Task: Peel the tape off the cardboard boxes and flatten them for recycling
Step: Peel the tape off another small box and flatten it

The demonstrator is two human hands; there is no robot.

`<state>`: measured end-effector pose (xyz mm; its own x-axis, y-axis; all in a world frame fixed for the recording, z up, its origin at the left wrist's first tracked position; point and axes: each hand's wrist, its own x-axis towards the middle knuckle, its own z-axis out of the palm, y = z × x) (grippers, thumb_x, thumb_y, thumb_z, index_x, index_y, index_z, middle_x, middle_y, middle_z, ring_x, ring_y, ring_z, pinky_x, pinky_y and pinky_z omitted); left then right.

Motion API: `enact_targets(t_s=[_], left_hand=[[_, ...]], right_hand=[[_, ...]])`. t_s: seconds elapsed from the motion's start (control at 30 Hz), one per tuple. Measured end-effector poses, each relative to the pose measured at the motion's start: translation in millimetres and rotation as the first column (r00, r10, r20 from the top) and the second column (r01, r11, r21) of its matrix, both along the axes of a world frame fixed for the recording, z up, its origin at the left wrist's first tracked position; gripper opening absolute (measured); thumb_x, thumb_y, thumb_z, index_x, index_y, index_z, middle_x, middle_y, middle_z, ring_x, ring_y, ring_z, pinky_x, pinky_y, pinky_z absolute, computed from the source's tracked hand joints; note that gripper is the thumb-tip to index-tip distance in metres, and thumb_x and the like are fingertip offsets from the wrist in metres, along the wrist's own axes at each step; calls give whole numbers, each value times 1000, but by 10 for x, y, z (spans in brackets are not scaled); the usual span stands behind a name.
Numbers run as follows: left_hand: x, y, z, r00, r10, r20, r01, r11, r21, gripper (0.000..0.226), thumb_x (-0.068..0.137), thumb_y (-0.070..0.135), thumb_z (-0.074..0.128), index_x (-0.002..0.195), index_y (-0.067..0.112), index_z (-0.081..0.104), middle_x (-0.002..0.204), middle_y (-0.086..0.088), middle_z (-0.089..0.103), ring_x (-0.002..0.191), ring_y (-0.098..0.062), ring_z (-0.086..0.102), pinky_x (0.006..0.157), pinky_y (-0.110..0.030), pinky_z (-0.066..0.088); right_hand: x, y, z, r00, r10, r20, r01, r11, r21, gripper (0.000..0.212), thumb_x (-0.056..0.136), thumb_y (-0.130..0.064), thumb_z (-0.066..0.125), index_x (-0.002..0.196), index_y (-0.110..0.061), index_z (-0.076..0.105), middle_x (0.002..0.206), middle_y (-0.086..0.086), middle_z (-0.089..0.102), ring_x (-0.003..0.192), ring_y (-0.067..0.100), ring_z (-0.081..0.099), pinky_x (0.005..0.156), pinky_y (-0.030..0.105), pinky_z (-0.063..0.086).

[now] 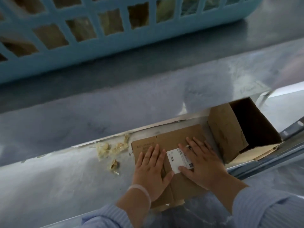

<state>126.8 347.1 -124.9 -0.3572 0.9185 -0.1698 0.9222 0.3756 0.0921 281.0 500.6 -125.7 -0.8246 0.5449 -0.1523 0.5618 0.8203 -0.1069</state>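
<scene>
Box (178,137), seemingly flattened, pressed under outspread left hand (151,170) and right hand (203,163).

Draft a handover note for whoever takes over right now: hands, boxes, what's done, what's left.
Left hand: open, pressing flat on the flattened box.
Right hand: open, pressing it too, partly over its shipping label.
Tape scraps lie left of that box on the metal shelf.
Done: this box looks flat.
Left: the open box to the right is not yet flattened; whether tape remains on it cannot be judged.
</scene>
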Motion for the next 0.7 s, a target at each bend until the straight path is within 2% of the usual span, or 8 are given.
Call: enact_targets(t_s=[0.1, 0.2, 0.33, 0.4, 0.57, 0.7], left_hand=[[-28, 5, 25, 1000, -21, 7, 21, 1000, -12, 78, 82, 75, -7, 147, 34, -22, 157, 8, -27, 143, -14, -28, 118, -43, -14], [-38, -70, 42, 999, -47, -11, 47, 999, -7, 78, 81, 76, -7, 144, 34, -27, 158, 3, -27, 143, -16, -28, 117, -41, -17], [-66, -200, 17, 997, -72, -28, 71, 997, -30, 92, 74, 87, -8, 145, 32, -27, 157, -5, -29, 143, -22, -29, 117, -43, -18], [-72, -202, 2, 997, -73, -33, 72, 997, -31, 98, 69, 91, -6, 145, 32, -27, 156, -5, -30, 143, -23, -29, 117, -43, -17], [-86, -169, -12, 997, -69, -32, 67, 996, -57, 96, 67, 92, -6, 140, 36, -34, 155, -4, -33, 143, -21, -30, 118, -43, -15], [-89, -149, 45, 998, -61, -33, 58, 995, -80, 96, 69, 90, -6, 145, 35, -28, 155, -3, -32, 143, -20, -29, 118, -43, -14]], right_hand=[[0, 7, 24, 1000, 4, -4, -4, 1000, -11, 87, 77, -83, 5, 152, -40, -6, 163, -6, -8, 148, 16, -12, 119, 41, -12], [45, 27, 24, 1000, -4, 1, 4, 999, -34, 93, 74, -85, 3, 151, -37, -14, 161, -7, -17, 146, 12, -21, 116, 36, -17], [145, 19, 3, 997, -75, 8, 75, 997, -10, 102, 70, -90, 0, 150, -31, -21, 158, -7, -25, 143, 10, -27, 111, 33, -21], [156, 5, -8, 997, -78, 16, 77, 997, 5, 101, 72, -89, 1, 151, -29, -19, 160, -5, -22, 143, 11, -26, 111, 33, -21], [138, 7, -28, 997, -82, 16, 82, 997, -2, 103, 70, -90, -1, 153, -29, -12, 162, -4, -16, 140, 8, -27, 105, 31, -25], [128, 17, 0, 996, -87, 10, 87, 996, -15, 101, 71, -88, 0, 152, -29, -14, 161, -4, -19, 146, 12, -21, 108, 32, -22]])
